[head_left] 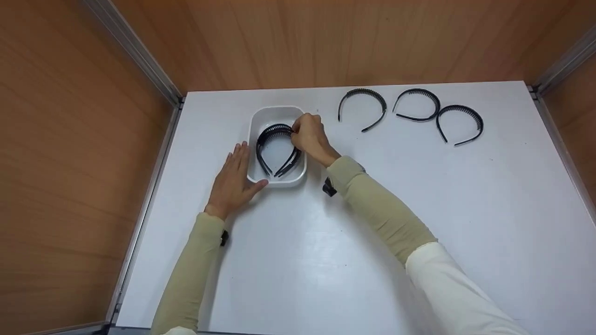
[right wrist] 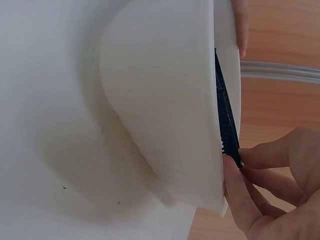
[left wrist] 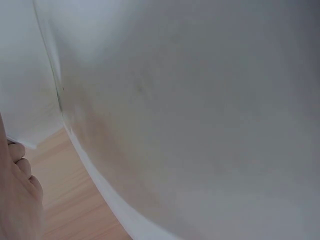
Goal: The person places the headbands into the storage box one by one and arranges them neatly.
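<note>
A white plastic tub (head_left: 278, 110) holds several black toothed headbands (head_left: 261, 148), stacked with their ends toward me. Over the tub's right rim, my right hand (head_left: 311, 136) pinches a headband at its curved side. In the right wrist view that pinched headband (right wrist: 228, 122) shows as a dark band above the rim, between thumb and fingertips. My left hand (head_left: 230, 182) lies against the tub's left side with straight fingers, its thumb at the near left corner. The left wrist view shows mostly the tub's pale wall (left wrist: 190, 110).
Three more black headbands lie at the back right of the white table (head_left: 316, 260): one alone (head_left: 382, 104), and a middle one (head_left: 435, 100) touching the right one (head_left: 479, 122). Wooden panels (head_left: 326, 42) stand behind and at both sides.
</note>
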The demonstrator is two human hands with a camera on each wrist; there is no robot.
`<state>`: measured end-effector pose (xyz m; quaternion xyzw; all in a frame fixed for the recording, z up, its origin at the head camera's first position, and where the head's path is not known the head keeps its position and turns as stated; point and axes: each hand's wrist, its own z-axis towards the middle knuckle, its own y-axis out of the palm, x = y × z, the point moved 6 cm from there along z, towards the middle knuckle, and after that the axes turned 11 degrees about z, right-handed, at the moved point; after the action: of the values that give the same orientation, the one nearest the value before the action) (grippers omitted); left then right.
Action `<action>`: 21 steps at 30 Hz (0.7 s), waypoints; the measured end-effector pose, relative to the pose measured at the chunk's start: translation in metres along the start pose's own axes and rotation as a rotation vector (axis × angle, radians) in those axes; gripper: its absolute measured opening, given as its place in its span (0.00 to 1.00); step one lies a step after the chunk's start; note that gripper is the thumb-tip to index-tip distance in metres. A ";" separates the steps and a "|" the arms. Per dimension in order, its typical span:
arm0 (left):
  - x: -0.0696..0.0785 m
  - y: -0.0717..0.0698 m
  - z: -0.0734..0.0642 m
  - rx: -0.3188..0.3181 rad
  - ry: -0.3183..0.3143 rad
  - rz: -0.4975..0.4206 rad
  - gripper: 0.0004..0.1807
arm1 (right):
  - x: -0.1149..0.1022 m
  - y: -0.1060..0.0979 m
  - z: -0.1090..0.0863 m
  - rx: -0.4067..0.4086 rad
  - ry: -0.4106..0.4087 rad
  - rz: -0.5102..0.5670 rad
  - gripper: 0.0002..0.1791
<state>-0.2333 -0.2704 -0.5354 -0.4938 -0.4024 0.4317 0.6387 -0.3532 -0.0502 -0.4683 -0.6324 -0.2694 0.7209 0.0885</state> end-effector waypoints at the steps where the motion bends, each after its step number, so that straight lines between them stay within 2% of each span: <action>1: 0.000 0.000 0.000 0.000 -0.001 0.001 0.61 | -0.001 0.000 0.000 0.000 -0.006 -0.006 0.11; 7: 0.001 -0.002 -0.001 0.024 0.006 -0.001 0.60 | -0.002 0.001 0.000 0.003 -0.042 -0.018 0.08; 14: 0.001 0.000 -0.001 0.002 -0.005 0.002 0.61 | -0.002 0.003 0.000 -0.004 -0.055 -0.046 0.11; 21: 0.002 -0.003 0.000 0.012 -0.001 0.011 0.61 | -0.003 0.003 0.001 0.010 -0.085 -0.066 0.13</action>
<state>-0.2319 -0.2688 -0.5328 -0.4918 -0.3972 0.4378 0.6392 -0.3525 -0.0544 -0.4672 -0.5918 -0.2900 0.7450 0.1036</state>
